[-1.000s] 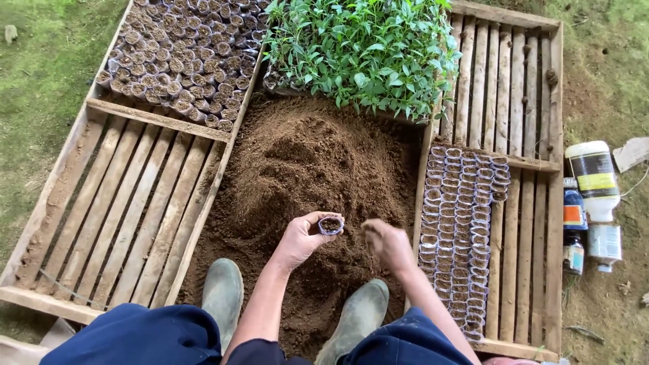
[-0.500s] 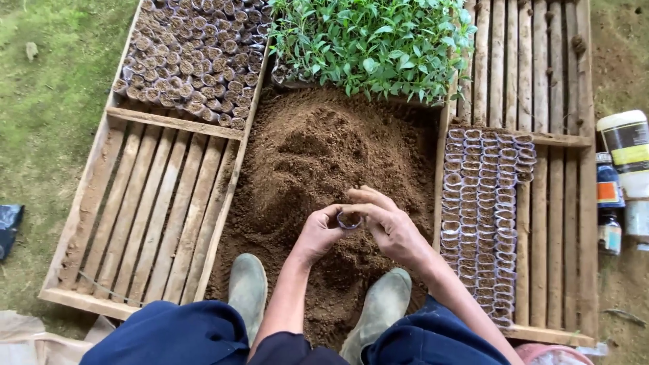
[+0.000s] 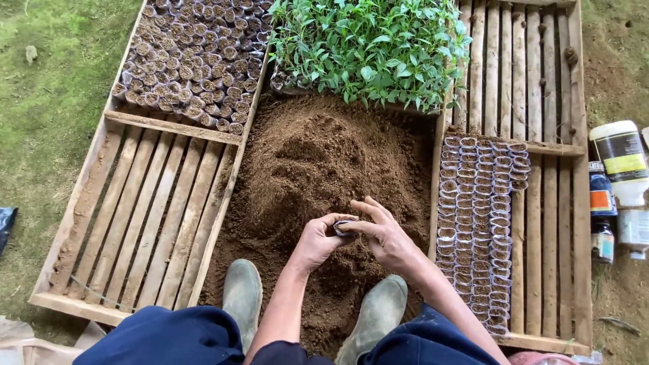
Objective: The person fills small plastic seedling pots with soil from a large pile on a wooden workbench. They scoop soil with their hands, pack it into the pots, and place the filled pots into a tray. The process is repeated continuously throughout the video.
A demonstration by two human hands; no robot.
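My left hand [image 3: 316, 242] grips a small soil-filled plastic seedling bag [image 3: 345, 228] above the brown soil heap [image 3: 318, 162]. My right hand [image 3: 385, 233] rests its fingertips on the top of that bag, fingers spread, pressing on the soil in it. Rows of filled small bags [image 3: 480, 216] stand on the wooden slats to the right. More filled bags [image 3: 193, 61] are packed at the top left. A dense block of green seedlings [image 3: 372, 47] stands behind the heap.
A slatted wooden frame [image 3: 145, 203] lies bare at the left. My two grey-green boots [image 3: 243, 294] stand on the soil near me. Plastic bottles [image 3: 618, 169] sit on the dirt at the right edge. Grass lies to the left.
My right hand came from beside the bag onto its top, and both hands now meet at the bag. The view shifted slightly.
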